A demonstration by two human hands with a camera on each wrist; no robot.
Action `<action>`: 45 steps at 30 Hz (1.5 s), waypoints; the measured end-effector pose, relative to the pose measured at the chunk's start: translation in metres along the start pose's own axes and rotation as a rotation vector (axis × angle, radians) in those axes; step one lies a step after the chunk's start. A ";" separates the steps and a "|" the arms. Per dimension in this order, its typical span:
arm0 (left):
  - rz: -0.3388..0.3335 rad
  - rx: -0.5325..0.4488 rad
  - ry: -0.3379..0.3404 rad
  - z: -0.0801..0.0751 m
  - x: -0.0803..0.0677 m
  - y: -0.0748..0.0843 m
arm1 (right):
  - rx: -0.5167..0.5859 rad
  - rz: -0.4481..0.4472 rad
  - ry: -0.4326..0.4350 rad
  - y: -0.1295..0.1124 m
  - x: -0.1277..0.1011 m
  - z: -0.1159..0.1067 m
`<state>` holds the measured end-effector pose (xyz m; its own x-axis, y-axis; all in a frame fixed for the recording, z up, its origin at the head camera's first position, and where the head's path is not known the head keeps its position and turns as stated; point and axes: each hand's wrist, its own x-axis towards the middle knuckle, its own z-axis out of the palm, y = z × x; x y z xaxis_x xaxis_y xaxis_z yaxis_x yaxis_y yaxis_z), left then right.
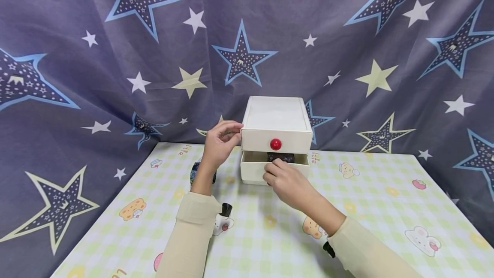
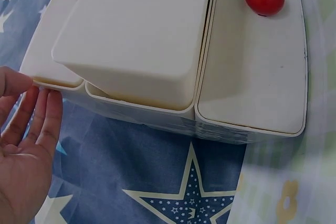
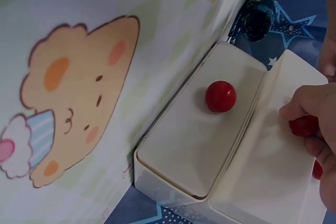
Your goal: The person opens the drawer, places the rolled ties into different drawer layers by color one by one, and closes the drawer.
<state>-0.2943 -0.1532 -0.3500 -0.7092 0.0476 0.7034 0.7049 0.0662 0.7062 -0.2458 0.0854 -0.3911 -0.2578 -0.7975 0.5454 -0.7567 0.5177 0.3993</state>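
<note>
A white cabinet [image 1: 275,113] with red knobs stands at the table's back. Its middle drawer [image 2: 136,30] is pulled partway out. My right hand [image 1: 287,183] pinches the red knob [image 3: 303,126] of that drawer between thumb and fingers. Inside the drawer lies a dark patterned thing [image 1: 281,157], mostly hidden by the hand and drawer front. With straight fingers my left hand [image 1: 221,143] touches the cabinet's left side near the upper front corner. The top drawer [image 1: 258,140] and the bottom drawer [image 2: 252,72] are pushed in.
A dark blue patterned roll-like thing [image 3: 257,17] stands on the table left of the cabinet, partly behind the left forearm in the head view. A checked cloth [image 1: 251,243] covers the table. Behind hangs a star-printed curtain [image 1: 270,33].
</note>
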 end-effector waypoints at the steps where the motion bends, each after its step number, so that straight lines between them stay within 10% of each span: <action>1: 0.000 -0.004 0.000 0.001 -0.001 0.004 | 0.002 0.005 0.001 0.001 0.000 0.001; 45: 0.038 0.010 -0.008 -0.004 0.000 -0.021 | 0.060 0.126 -0.016 0.015 0.003 0.018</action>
<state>-0.3092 -0.1585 -0.3641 -0.6822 0.0584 0.7289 0.7311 0.0738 0.6783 -0.2683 0.0850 -0.3965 -0.3628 -0.7323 0.5763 -0.7521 0.5952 0.2828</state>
